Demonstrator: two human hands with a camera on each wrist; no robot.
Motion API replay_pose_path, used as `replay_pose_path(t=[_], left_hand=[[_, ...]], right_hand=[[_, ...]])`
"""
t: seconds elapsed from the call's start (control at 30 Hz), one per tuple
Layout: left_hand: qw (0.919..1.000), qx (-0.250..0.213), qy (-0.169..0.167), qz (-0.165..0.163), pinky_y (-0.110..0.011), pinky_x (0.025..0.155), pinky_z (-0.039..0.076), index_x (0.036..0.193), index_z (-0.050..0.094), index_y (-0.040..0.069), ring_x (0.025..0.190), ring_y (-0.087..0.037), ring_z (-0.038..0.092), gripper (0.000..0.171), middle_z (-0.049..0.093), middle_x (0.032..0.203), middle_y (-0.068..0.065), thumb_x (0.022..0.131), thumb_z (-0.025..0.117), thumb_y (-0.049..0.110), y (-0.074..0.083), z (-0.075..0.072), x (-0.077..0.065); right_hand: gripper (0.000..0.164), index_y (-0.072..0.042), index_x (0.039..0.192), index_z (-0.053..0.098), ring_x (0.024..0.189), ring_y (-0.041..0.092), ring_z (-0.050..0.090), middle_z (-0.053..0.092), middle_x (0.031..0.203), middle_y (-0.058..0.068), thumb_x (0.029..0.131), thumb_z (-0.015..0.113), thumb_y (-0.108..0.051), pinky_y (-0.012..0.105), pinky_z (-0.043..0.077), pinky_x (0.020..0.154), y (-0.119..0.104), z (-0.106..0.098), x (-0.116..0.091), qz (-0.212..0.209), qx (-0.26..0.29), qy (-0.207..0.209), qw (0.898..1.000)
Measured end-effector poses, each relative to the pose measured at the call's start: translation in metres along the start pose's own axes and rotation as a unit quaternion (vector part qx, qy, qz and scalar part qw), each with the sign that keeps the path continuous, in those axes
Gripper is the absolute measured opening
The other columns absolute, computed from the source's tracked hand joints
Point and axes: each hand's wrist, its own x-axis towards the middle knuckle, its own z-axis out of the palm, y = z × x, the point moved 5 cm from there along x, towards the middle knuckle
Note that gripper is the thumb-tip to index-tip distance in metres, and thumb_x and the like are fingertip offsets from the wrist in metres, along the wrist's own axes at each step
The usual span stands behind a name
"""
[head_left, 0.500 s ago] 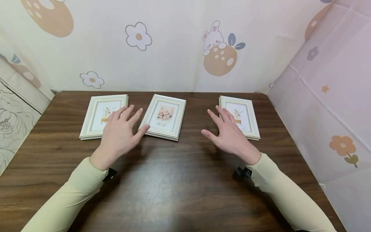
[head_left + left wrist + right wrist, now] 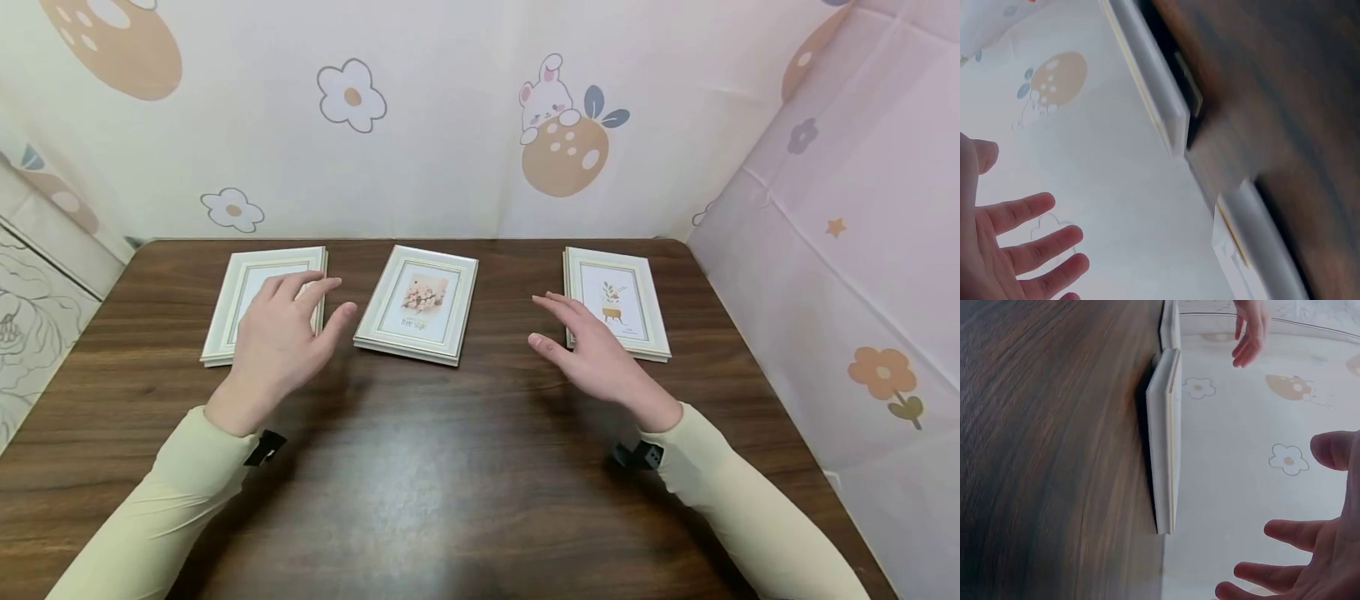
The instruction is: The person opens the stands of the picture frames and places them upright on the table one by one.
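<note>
Three white picture frames lie face up in a row on the table. My left hand [image 2: 276,342] hovers above the left picture frame [image 2: 219,325], covering much of its picture; its fingers are spread and empty in the left wrist view. The middle picture frame [image 2: 420,305], showing pink flowers, lies slightly turned, with neither hand on it. Over the left edge of the right picture frame [image 2: 637,292], which shows a potted plant, my right hand [image 2: 600,354] is held with loose fingers and nothing in it. The right wrist view shows these fingers [image 2: 1291,534] apart from any frame.
The brown wooden table [image 2: 420,475] reaches back to a white printed curtain [image 2: 442,125]. A second stretch of curtain [image 2: 840,275] hangs along the right side. Each wrist carries a small black camera, seen at the left cuff [image 2: 265,447] and right cuff [image 2: 645,455].
My left hand has shifted left, away from the middle frame, and its fingers have drawn in a little. The right hand has turned slightly, fingers closer together. The frames lie as before.
</note>
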Motion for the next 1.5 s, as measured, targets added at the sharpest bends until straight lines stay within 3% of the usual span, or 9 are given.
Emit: replay_pose_path(t=[0.23,0.33,0.6,0.67,0.87,1.07,1.33,1.5], left_hand=[[0.9978,-0.040,-0.012,-0.051,-0.055,0.089,0.045,0.121,0.068,0.009,0.117,-0.038,0.052,0.039,0.063,0.126,-0.012,0.098,0.059,0.039,-0.014,-0.012,0.002],[0.9965,-0.057,-0.017,-0.059,-0.054,0.091,0.044,0.122,0.068,0.010,0.117,-0.037,0.054,0.038,0.065,0.124,-0.012,0.099,0.058,0.038,-0.017,-0.015,0.003],[0.9958,-0.049,-0.011,-0.077,-0.057,0.078,0.046,0.119,0.069,0.012,0.099,-0.034,0.060,0.035,0.068,0.114,-0.014,0.099,0.058,0.038,-0.031,-0.023,0.002],[0.9955,-0.048,-0.010,-0.081,-0.057,0.077,0.045,0.118,0.070,0.012,0.100,-0.033,0.060,0.034,0.069,0.110,-0.014,0.099,0.058,0.037,-0.036,-0.025,0.002],[0.9937,-0.046,-0.018,-0.100,-0.051,0.070,0.042,0.116,0.070,0.013,0.082,-0.028,0.060,0.032,0.071,0.103,-0.012,0.100,0.055,0.036,-0.052,-0.028,0.002],[0.9920,-0.045,-0.031,-0.113,-0.048,0.067,0.042,0.115,0.070,0.014,0.076,-0.027,0.061,0.030,0.071,0.105,-0.011,0.099,0.055,0.034,-0.067,-0.029,0.003],[0.9892,-0.031,-0.063,-0.128,-0.048,0.067,0.041,0.118,0.068,0.013,0.079,-0.029,0.062,0.032,0.070,0.109,-0.012,0.099,0.054,0.034,-0.090,-0.028,0.003],[0.9866,-0.025,-0.086,-0.136,-0.051,0.067,0.041,0.119,0.067,0.012,0.087,-0.032,0.063,0.034,0.070,0.111,-0.014,0.100,0.051,0.035,-0.102,-0.030,0.005]], right_hand=[[0.053,-0.011,0.148,0.045,0.137,0.033,0.039,0.042,0.151,0.012,0.102,0.058,-0.033,0.054,0.037,0.109,0.001,-0.002,-0.001,0.010,0.104,-0.009,0.995],[0.051,-0.009,0.147,0.046,0.134,0.034,0.043,0.046,0.148,0.013,0.102,0.057,-0.032,0.055,0.037,0.108,0.003,-0.001,-0.002,0.019,0.122,-0.020,0.992],[0.048,-0.009,0.147,0.046,0.132,0.029,0.049,0.050,0.146,0.010,0.104,0.052,-0.031,0.052,0.038,0.107,0.008,0.002,-0.007,0.032,0.165,-0.060,0.984],[0.045,-0.007,0.146,0.047,0.132,0.030,0.048,0.050,0.147,0.010,0.105,0.050,-0.027,0.052,0.039,0.106,0.008,0.002,-0.008,0.029,0.187,-0.069,0.979],[0.041,-0.003,0.144,0.047,0.131,0.037,0.050,0.050,0.146,0.014,0.106,0.049,-0.019,0.052,0.045,0.102,0.005,0.003,-0.009,0.028,0.255,-0.095,0.962],[0.038,-0.004,0.139,0.052,0.126,0.034,0.055,0.055,0.140,0.017,0.105,0.051,-0.020,0.051,0.047,0.101,0.007,0.003,-0.011,0.038,0.249,-0.100,0.963],[0.034,-0.008,0.133,0.059,0.122,0.023,0.057,0.063,0.131,0.011,0.103,0.057,-0.023,0.040,0.047,0.098,0.008,-0.006,-0.011,0.026,0.184,-0.068,0.980],[0.036,-0.007,0.133,0.059,0.121,0.022,0.058,0.064,0.130,0.009,0.102,0.058,-0.025,0.033,0.049,0.095,0.012,-0.014,-0.009,0.025,0.169,-0.052,0.984]])
